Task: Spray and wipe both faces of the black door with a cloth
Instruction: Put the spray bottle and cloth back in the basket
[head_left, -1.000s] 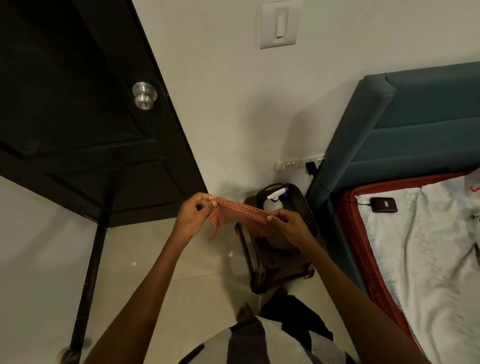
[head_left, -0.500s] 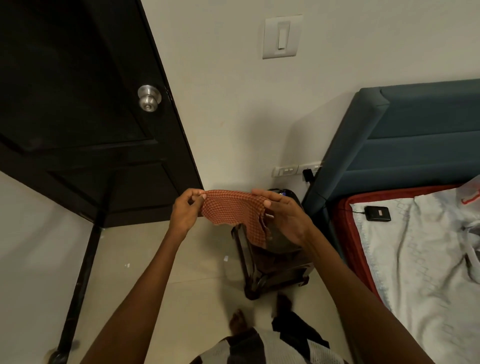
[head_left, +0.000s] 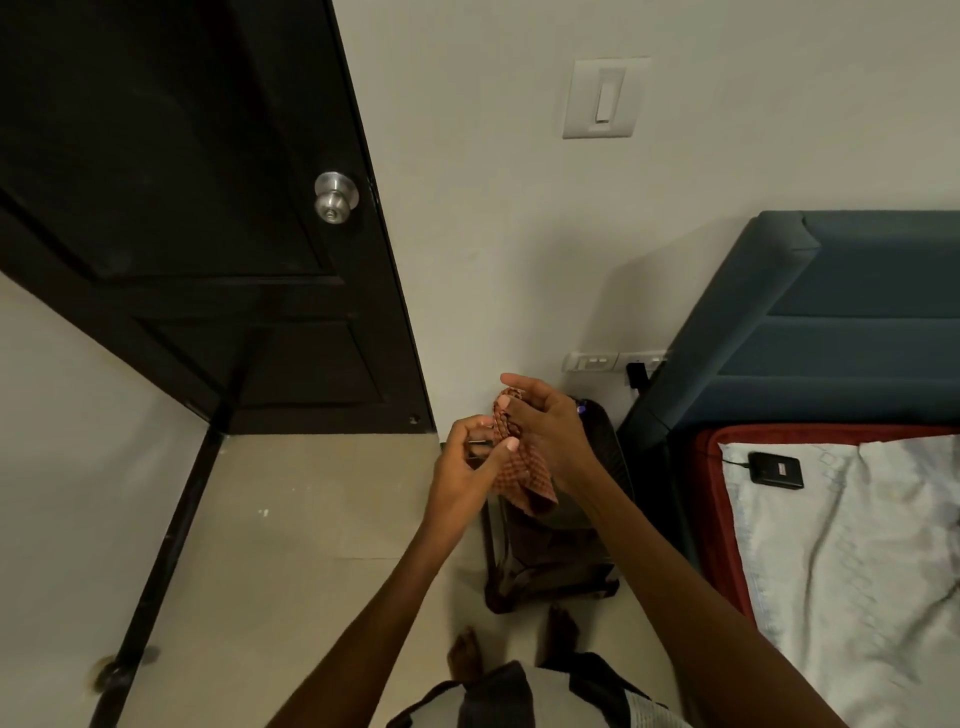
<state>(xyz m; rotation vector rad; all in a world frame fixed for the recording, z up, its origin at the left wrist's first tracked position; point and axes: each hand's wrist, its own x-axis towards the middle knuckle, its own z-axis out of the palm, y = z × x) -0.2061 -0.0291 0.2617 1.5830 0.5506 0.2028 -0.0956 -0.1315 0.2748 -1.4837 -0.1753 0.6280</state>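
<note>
The black door (head_left: 171, 218) stands open at the upper left, with a silver knob (head_left: 335, 197) near its edge. An orange checked cloth (head_left: 522, 467) is bunched between my two hands in front of the wall. My right hand (head_left: 545, 431) holds the cloth's upper part, fingers wrapped over it. My left hand (head_left: 467, 467) pinches the cloth from the left with thumb and fingers. The spray bottle (head_left: 580, 408) sits on the dark stool below, almost wholly hidden behind my right hand.
A dark stool (head_left: 550, 561) stands on the tiled floor by the wall, beside a bed with a blue headboard (head_left: 831, 312) and white sheet. A black device (head_left: 776, 470) lies on the bed. A light switch (head_left: 602, 98) and a socket strip (head_left: 613, 361) are on the wall.
My hands have come together, folding the spread cloth into a bunch. The view has tilted downward a little.
</note>
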